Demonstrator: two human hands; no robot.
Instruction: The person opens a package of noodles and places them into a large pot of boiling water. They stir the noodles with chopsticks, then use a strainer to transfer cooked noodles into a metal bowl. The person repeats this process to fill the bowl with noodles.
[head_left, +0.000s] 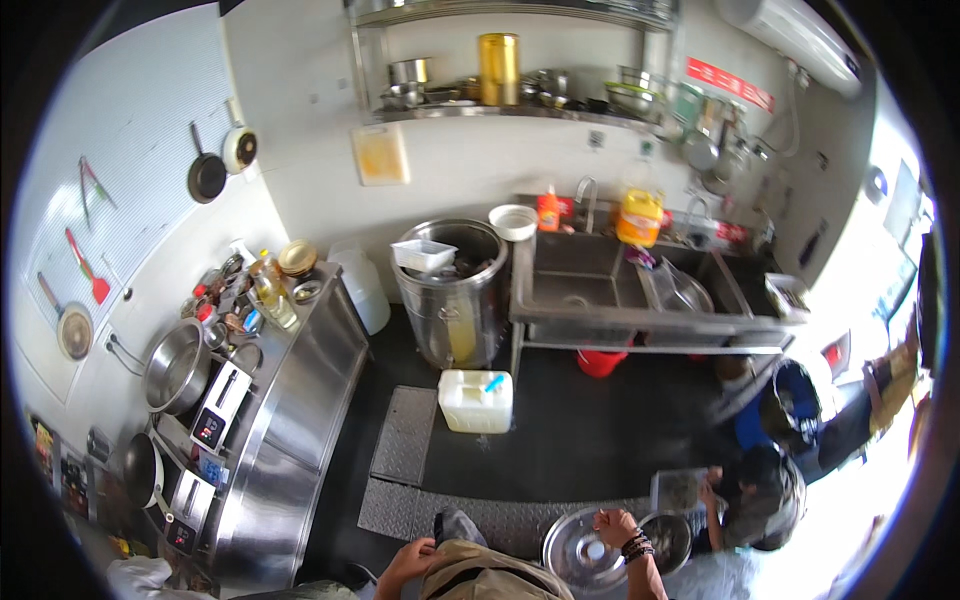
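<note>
My left hand (412, 559) rests at the left side of my brown top (472, 564), near my leg. Its fingers are partly hidden against the clothing, and nothing shows in it. My right hand (616, 527) is curled above the far edge of a round metal lid (568, 559), with beaded bracelets (637, 546) around the wrist. The lid's pale knob (595, 551) lies apart from the fingers, whose inside is hidden. Just right of that wrist stands a round metal pot (670, 541) with contents too blurred to name.
A crouching person (765, 499) is close on my right, hands at a clear plastic tub (679, 489). A white jerrycan (475, 402) stands on the floor ahead, before a large steel drum (450, 315). A steel counter (281, 450) runs along the left; sinks (577, 309) line the back.
</note>
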